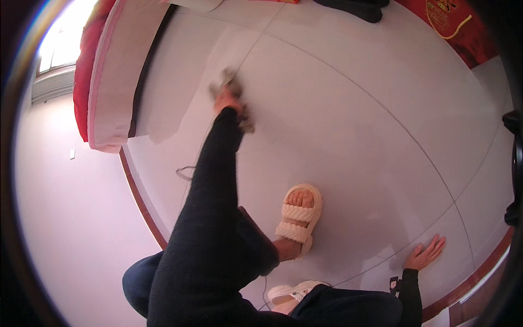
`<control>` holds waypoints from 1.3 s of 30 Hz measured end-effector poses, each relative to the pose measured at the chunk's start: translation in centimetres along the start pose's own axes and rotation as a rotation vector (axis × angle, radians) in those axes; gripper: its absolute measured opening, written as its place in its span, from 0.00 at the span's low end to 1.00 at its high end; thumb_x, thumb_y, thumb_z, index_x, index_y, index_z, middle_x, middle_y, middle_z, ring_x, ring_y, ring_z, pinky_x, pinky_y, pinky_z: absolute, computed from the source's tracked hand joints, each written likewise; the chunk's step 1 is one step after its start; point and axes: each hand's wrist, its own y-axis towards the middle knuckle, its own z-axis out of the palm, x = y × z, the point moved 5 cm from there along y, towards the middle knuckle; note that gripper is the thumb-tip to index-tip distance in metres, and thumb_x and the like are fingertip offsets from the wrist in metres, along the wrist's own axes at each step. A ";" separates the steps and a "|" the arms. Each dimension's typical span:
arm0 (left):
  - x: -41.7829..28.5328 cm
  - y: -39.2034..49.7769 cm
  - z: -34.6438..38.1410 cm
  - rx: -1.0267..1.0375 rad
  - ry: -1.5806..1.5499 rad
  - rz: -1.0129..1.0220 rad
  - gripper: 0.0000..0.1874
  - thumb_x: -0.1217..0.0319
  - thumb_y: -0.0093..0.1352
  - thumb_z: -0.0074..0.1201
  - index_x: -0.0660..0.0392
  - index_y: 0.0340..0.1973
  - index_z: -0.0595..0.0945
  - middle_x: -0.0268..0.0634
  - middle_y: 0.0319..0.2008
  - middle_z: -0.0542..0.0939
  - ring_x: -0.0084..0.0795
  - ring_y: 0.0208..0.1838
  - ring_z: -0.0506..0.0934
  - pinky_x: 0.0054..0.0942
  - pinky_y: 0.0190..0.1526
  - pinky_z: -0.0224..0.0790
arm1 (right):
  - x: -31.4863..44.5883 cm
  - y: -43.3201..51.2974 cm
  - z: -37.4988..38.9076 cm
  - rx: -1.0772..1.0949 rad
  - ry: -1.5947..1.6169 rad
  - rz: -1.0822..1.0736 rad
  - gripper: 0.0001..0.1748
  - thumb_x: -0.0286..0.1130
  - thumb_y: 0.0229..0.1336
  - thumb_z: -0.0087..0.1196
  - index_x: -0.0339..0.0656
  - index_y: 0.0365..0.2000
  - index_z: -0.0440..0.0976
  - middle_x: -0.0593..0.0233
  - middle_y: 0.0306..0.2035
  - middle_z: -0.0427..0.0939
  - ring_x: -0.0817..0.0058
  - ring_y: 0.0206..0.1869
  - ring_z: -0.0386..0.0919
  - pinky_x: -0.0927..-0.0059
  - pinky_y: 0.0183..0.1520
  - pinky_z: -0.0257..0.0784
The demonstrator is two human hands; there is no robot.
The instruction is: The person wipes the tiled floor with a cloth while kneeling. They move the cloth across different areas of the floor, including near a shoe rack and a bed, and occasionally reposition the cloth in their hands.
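Note:
My left arm reaches far forward over the pale tiled floor. At its end my left hand grips a greyish-brown bunched thing, likely a rag. Motion blurs it, and parts of it stick out ahead of the fingers and beside the wrist. Out to the right, my right hand holds nothing; its fingers are extended and somewhat apart, just over or on the tiles, I cannot tell which. Between the arms, one foot in a cream braided-strap sandal stands on the floor.
A bed with a pink-edged cover stands at the left. A second sandal is near my body. Dark footwear and a red bag with a yellow cord lie ahead. A thin grey loop is beside my left arm.

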 end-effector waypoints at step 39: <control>-14.4 -23.8 0.0 -0.230 -0.241 0.443 0.35 0.75 0.58 0.54 0.52 0.65 0.70 0.55 0.51 0.70 0.56 0.55 0.69 0.45 0.56 0.67 | -0.3 -0.4 -0.3 0.002 0.020 0.036 0.36 0.46 0.66 0.40 0.45 0.70 0.55 0.50 0.75 0.48 0.51 0.77 0.44 0.43 0.75 0.35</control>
